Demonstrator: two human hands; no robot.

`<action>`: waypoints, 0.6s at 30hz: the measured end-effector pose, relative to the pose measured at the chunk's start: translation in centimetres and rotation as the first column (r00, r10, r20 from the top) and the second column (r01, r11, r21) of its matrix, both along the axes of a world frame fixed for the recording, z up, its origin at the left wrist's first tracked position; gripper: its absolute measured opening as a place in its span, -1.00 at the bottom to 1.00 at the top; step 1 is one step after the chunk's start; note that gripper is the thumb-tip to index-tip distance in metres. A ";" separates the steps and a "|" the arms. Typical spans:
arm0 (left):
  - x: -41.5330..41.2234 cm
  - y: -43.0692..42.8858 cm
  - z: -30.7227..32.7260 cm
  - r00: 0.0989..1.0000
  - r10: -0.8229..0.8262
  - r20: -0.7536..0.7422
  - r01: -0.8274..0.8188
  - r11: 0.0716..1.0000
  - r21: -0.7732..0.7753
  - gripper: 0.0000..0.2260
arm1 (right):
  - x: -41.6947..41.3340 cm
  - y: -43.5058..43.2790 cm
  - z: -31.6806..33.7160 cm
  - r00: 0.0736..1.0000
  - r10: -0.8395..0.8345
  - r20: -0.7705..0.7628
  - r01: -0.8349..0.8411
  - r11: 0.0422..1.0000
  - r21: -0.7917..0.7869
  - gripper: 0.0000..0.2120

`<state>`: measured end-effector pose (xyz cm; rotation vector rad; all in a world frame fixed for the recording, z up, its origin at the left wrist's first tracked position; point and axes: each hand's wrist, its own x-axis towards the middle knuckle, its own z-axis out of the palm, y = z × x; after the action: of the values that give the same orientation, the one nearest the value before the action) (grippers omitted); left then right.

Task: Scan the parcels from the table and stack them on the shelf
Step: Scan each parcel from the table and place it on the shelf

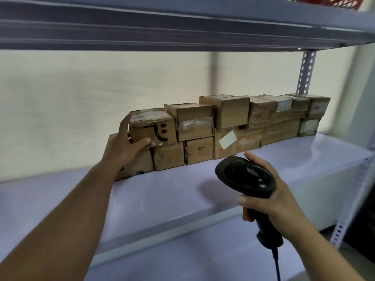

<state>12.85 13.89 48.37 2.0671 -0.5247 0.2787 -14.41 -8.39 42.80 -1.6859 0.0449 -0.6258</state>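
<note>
L hand (129, 145) grips the marked parcel (152, 126) at the far-left end of the top row: fingers wrapped round its left side toward the back, thumb pressed across the front lower edge. This parcel is brown cardboard w/ a black pen mark on its front, a bit like a sideways face, and a taped label on top. It sits on the lower-row boxes, its right side touching the next box. The stacked parcels (229, 126) run in two rows along the back of the shelf (182, 195), against the pale wall (81, 88), from the L hand out to the perforated post (305, 72) on the right; some carry white labels and clear tape

R hand (272, 201) is nearer the camera, over the shelf's front part, fingers curled tight round the handle of a black scanner (246, 175). Scanner head is up and faces the boxes, apart from them. A black cable (277, 264) drops from the handle's base and leaves the frame at the bottom

Above, a grey upper shelf (182, 23) spans the view; a red basket (336, 2) peeks in at the top-right corner, blurred
</note>
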 end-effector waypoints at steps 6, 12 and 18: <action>-4.7 -1.6 -0.4 0.970 0.186 0.157 -0.195 0.980 0.045 -0.07 | -2.4 -1.2 -0.1 1.000 0.013 -0.005 -0.013 1.000 -0.014 -0.21; -10.8 -4.4 -1.3 0.896 0.147 0.418 -0.159 0.987 -0.007 -0.26 | -6.6 -3.0 0.1 1.000 0.017 -0.005 -0.017 1.000 -0.022 -0.15; -20.6 -11.1 -4.8 0.921 -0.058 0.385 0.062 0.998 0.002 -0.36 | -13.6 -5.7 -0.8 0.999 -0.045 0.007 0.045 0.999 0.004 -0.18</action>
<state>-7.71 2.80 43.62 1.9876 -0.8205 0.6590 -28.02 -14.13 41.97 -1.6827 0.0791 -0.6645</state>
